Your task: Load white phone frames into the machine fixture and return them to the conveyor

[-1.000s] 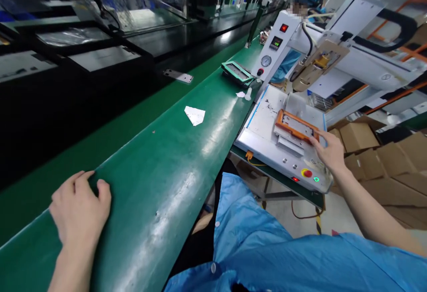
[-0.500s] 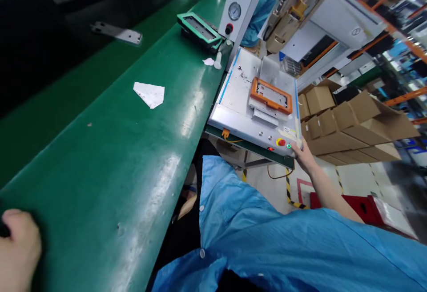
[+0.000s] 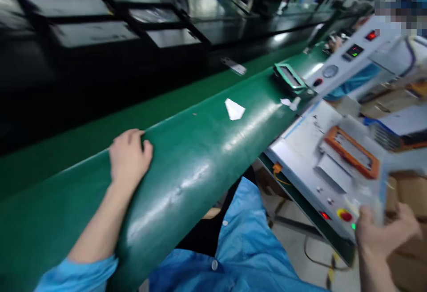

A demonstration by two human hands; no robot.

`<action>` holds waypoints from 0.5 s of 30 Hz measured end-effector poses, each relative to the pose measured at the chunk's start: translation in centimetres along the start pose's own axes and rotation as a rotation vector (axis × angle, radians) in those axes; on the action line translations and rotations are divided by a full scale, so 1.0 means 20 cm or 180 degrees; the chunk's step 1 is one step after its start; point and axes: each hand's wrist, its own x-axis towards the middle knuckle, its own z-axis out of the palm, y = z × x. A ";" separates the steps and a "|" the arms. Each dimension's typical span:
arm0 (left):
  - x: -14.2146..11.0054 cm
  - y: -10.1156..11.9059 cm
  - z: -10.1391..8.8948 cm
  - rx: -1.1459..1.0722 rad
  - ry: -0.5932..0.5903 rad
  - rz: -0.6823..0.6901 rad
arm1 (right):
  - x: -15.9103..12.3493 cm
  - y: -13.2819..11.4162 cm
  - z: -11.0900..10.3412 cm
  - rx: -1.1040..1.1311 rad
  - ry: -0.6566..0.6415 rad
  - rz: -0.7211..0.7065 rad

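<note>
My left hand point(image 3: 130, 156) rests on the far edge of the green work surface point(image 3: 170, 158). Its thumb stands apart from the bent fingers, whose tips are partly hidden. At the right, my right hand point(image 3: 383, 230) is blurred by motion beside the front corner of a white machine point(image 3: 293, 154). Thumb and fingers are spread, with nothing seen in them. The green-lit button point(image 3: 354, 226) and the red stop knob point(image 3: 345, 215) lie just left of this hand. An orange frame fixture point(image 3: 353, 150) sits on the machine's bed.
A white paper scrap point(image 3: 235, 110) lies on the green surface. Farther back are a green-framed fixture point(image 3: 289, 78) and a small white bottle point(image 3: 295, 103). A phone-like metal plate point(image 3: 234, 66) lies beyond the edge. Cardboard boxes point(image 3: 405, 190) stand at the right.
The view has swung left, so the machine appears farther right. My left hand has come fully into view at the surface's far edge. My right hand has moved off the green-lit button.
</note>
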 end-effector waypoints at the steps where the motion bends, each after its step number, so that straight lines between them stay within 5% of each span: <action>1: 0.00 0.00 0.00 -0.0054 -0.0025 0.0025 | 0.02 -0.14 0.09 0.0113 0.0140 -0.0288; 4: -0.01 0.04 -0.03 -0.0421 0.0064 -0.0138 | 0.02 -0.75 0.44 0.1180 -0.0355 -0.0784; 9: -0.11 0.20 -0.12 -0.0959 0.0167 -0.0268 | -0.26 -1.97 0.95 0.2606 -0.2574 -0.2426; 12: -0.16 0.24 -0.10 -0.0668 0.0081 -0.0432 | -0.56 -2.56 1.12 0.2991 -0.3232 -0.2903; 15: -0.21 0.21 -0.02 -0.0091 -0.0017 -0.0736 | -0.83 -2.94 1.18 0.3121 -0.3623 -0.3211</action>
